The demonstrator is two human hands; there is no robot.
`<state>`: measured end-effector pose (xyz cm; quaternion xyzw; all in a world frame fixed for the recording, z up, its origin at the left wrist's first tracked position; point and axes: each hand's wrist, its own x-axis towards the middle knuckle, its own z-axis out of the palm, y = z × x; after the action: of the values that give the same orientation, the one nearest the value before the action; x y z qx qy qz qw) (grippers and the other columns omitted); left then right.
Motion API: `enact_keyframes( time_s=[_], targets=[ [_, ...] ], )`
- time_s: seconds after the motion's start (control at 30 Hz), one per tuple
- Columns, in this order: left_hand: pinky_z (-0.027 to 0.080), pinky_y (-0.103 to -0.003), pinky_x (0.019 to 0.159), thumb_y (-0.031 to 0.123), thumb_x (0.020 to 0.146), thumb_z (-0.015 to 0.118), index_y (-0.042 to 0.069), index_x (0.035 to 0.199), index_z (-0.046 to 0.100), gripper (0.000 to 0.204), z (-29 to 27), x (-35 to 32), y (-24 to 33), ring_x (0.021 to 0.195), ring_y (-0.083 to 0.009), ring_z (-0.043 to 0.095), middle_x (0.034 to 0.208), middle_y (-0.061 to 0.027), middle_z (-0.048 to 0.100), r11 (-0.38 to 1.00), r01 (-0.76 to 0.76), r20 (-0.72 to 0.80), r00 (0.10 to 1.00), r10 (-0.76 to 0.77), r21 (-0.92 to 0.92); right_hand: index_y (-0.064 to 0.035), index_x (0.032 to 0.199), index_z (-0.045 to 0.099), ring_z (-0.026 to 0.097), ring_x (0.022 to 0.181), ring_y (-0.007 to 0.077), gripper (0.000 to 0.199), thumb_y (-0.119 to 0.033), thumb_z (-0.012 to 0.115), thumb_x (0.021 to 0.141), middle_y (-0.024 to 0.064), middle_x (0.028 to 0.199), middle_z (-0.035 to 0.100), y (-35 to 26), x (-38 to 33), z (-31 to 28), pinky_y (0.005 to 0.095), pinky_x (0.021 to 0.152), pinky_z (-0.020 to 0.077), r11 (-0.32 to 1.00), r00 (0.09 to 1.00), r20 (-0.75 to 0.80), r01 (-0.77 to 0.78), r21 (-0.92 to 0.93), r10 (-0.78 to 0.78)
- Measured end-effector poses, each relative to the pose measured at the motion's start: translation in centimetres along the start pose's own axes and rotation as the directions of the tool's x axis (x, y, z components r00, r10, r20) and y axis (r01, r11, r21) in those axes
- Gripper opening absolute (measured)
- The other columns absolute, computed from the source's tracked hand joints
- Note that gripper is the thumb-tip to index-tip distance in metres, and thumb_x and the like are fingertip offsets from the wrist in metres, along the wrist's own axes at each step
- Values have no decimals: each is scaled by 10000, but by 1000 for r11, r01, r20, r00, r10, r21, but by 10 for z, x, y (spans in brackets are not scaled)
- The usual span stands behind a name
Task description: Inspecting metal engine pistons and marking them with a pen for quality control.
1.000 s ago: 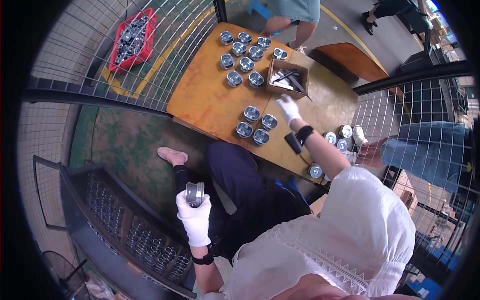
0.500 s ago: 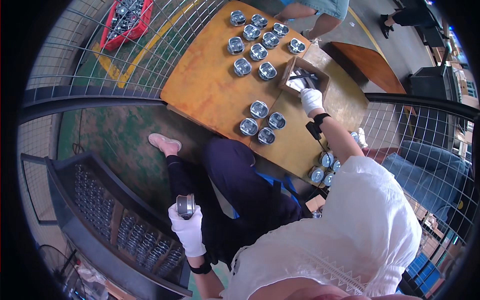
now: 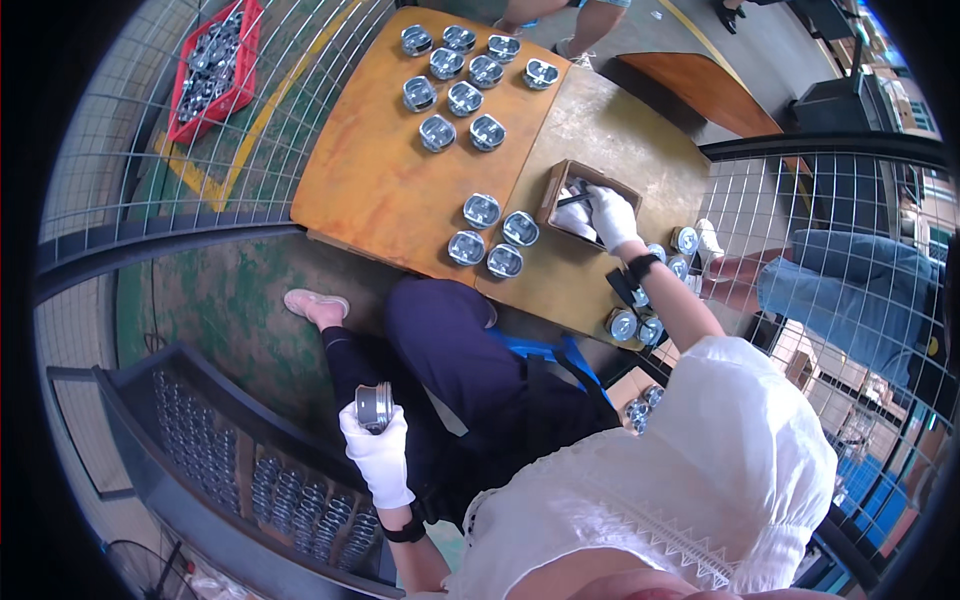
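My left hand point(image 3: 377, 450), white-gloved, is closed around a metal piston point(image 3: 374, 407) with a dark skirt and ring grooves at its top, held upright above my lap. Over on the table, my right hand point(image 3: 612, 217), also gloved, reaches into a small brown box point(image 3: 548, 205). Its fingers are curled at a black stick-like tool point(image 3: 574, 200) that lies slanted over white material in the box. My palm covers part of the box's right side. Several pistons point(image 3: 481, 210) stand on the table just left of the box.
More pistons point(image 3: 465, 98) stand on the orange tabletop point(image 3: 350, 180), others point(image 3: 621, 323) by its right edge. Wire mesh point(image 3: 790, 185) flanks the table. A dark rack point(image 3: 215, 480) of metal parts is at lower left, a red crate point(image 3: 245, 75) beyond the left mesh. Other people's legs show nearby.
The box has come nearer to me across the table. My right hand has moved from its near rim to the black tool inside. My left hand keeps the piston in place.
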<state>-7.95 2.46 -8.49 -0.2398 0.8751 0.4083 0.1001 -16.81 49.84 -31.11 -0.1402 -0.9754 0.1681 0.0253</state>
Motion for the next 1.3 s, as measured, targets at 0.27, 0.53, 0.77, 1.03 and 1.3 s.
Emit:
enact_keyframes(
  time_s=[0.27,0.53,0.77,1.03,1.3],
  targets=[
    [506,-269,811,18,763,783,31,1150,571,441,-9,-14,-8,838,-101,591,981,-41,622,1000,-1,-46,999,1,0,-104,920,739,699,885,336,185,-232,608,897,161,931,722,15,39,32,435,789,551,942,961,208,-113,-315,184],
    [503,-292,826,35,770,779,27,1147,566,433,-12,-12,-12,855,-126,591,961,-50,610,996,13,-71,997,-7,83,-125,1023,707,696,912,344,277,-363,589,944,143,986,724,19,39,50,453,793,554,926,931,227,-207,-317,286],
    [515,-287,796,39,762,782,25,1138,573,431,-7,-9,-8,834,-129,603,975,-56,618,996,23,-64,998,-17,86,-51,1068,658,702,921,337,648,-536,822,670,149,956,719,-22,32,18,422,829,562,939,936,323,-24,-343,142],
    [519,-273,769,21,751,792,34,1106,575,416,-6,-20,-20,774,-98,597,891,-31,630,995,8,-106,994,3,104,-48,1056,672,706,915,303,641,-537,828,672,170,970,716,-28,30,42,411,799,573,958,802,559,-58,-279,211],
    [511,-265,748,23,759,789,37,1085,573,392,-1,-18,-6,759,-87,585,875,-20,624,999,-9,-70,997,12,43,-60,1073,701,698,975,339,388,-394,648,882,194,1041,718,13,35,76,427,839,558,914,820,410,-321,-249,400]
  ],
)
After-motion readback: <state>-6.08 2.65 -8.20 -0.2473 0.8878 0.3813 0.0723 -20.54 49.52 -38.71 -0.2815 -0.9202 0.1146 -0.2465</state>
